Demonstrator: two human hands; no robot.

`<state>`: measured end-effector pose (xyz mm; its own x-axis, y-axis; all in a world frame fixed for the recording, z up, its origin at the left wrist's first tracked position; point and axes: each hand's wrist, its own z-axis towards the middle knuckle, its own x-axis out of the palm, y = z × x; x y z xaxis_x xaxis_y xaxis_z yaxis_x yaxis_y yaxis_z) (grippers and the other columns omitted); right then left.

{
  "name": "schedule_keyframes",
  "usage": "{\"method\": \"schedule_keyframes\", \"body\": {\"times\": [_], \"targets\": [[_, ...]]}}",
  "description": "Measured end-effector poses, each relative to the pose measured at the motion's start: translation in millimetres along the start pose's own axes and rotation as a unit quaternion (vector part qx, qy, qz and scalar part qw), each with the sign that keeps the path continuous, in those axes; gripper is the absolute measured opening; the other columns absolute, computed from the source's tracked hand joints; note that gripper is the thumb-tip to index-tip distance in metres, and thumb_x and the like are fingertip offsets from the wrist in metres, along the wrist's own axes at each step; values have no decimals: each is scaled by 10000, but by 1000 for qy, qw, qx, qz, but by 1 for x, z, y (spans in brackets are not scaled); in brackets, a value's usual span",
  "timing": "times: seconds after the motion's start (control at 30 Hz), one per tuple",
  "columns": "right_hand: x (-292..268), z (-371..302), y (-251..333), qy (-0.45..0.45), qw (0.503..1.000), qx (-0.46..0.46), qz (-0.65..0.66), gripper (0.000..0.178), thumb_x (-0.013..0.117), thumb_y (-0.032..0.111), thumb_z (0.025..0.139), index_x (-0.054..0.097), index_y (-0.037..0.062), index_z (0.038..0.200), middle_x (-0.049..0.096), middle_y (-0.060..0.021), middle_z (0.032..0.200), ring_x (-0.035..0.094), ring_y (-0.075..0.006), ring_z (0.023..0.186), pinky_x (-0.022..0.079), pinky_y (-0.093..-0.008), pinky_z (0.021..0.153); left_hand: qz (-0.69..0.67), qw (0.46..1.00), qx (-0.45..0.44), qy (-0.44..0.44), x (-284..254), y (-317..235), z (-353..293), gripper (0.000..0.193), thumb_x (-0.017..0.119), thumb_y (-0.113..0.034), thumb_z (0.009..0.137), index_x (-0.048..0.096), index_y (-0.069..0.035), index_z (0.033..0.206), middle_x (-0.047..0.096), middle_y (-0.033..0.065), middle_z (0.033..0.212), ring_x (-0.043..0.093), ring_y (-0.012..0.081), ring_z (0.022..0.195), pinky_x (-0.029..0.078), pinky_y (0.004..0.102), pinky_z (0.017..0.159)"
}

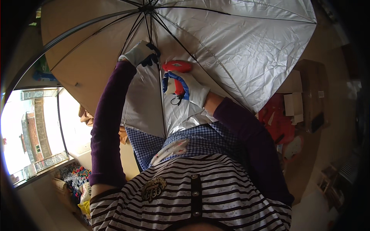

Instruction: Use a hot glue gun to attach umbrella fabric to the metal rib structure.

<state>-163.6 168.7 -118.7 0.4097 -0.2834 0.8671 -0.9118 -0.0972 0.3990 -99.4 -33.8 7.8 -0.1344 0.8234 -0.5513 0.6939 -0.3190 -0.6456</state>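
Observation:
An open umbrella [262, 54] with a silvery inner side spreads over my lap, its dark hub [147, 9] at the top and thin ribs running outward. My left hand [142, 54], in a white glove with dark fingertips, is closed round a rib left of centre. Just right of that rib, my right hand [189, 87], in a white and blue glove, grips a red hand tool [178, 87]. Its rounded red head [177, 66] shows above the fingers and a black loop hangs below. The tool's exact kind is not clear.
A curved grey umbrella shaft [73, 34] arcs down the left side. Blue checked cloth [146, 144] covers my lap, with a crumpled clear plastic piece [171, 150] on it. At right are a cardboard box [314, 92] and red items [273, 119]; a window [34, 131] is at left.

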Motion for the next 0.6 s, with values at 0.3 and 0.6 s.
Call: {"method": "schedule_keyframes", "body": {"times": [0.3,0.6], "targets": [[-24,22,-12,39,999,-11,26,263,628,287,902,592,71,1048,643,-45,906,627,-149,768,529,-297,680,-5,1000,11,7,1,-4,2,187,596,-99,858,710,7,961,697,90,715,642,160,514,465,246,418],[-6,2,3,-20,999,23,-11,236,642,308,891,620,99,999,640,-28,902,621,-140,770,518,-275,679,-15,1000,3,8,-4,2,3,181,603,-84,843,713,8,953,698,88,743,642,141,535,459,238,424]]}}
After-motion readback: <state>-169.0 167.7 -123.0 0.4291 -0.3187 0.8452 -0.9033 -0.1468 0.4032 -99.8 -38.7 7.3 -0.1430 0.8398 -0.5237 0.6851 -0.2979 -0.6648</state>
